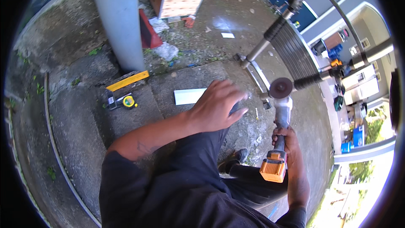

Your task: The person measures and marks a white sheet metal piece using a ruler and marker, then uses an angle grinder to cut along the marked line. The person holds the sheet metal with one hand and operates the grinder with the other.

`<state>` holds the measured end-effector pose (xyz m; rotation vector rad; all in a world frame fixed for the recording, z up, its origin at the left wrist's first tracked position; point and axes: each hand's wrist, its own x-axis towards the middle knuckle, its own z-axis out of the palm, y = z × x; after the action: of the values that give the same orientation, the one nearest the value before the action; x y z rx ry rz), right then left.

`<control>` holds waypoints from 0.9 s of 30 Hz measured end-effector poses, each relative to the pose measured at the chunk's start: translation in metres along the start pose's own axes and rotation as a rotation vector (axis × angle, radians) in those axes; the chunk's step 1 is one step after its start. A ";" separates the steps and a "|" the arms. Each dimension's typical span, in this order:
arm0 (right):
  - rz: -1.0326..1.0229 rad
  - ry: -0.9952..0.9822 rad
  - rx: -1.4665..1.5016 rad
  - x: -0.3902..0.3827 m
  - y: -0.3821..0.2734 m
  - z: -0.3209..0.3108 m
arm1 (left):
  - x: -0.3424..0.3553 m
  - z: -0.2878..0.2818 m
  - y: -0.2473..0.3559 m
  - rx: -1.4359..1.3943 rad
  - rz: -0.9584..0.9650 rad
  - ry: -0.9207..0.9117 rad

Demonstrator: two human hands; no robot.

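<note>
My right hand (pixel 287 138) is wrapped round the handle of a cordless angle grinder (pixel 282 116). Its dark disc (pixel 281 88) points away from me, and an orange battery (pixel 273 169) sits at the near end. I cannot tell whether the disc is spinning. My left hand (pixel 217 106) is raised above my knee, its thumb apart from the bent fingers. The fingertips are slightly smeared by motion, and I make out nothing held in them. Just beyond the left wrist, a flat white piece (pixel 185 96) lies on the concrete, its right end hidden by the hand.
Left on the concrete lie a yellow strip (pixel 128 81) and a yellow-and-black tape measure (pixel 128 101). A grey post (pixel 119 25) rises behind them. Far off stands a wooden box (pixel 182 0). On the right, a metal-tube frame (pixel 253 55) stands near the grinder disc.
</note>
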<state>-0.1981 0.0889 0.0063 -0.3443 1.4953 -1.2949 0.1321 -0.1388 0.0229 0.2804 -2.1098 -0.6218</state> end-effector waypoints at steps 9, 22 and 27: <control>0.051 -0.046 0.051 0.021 0.002 -0.005 | -0.104 0.007 0.038 -0.338 0.329 -0.552; -0.009 0.003 0.144 0.000 0.019 -0.008 | 0.070 0.045 -0.177 0.411 -0.197 -0.079; 0.054 0.004 0.220 -0.003 0.017 -0.012 | -0.021 0.063 -0.037 0.166 0.424 -0.649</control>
<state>-0.2001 0.1041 -0.0082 -0.1571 1.3405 -1.4011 0.0915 -0.1411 -0.0411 -0.3236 -2.7341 -0.2999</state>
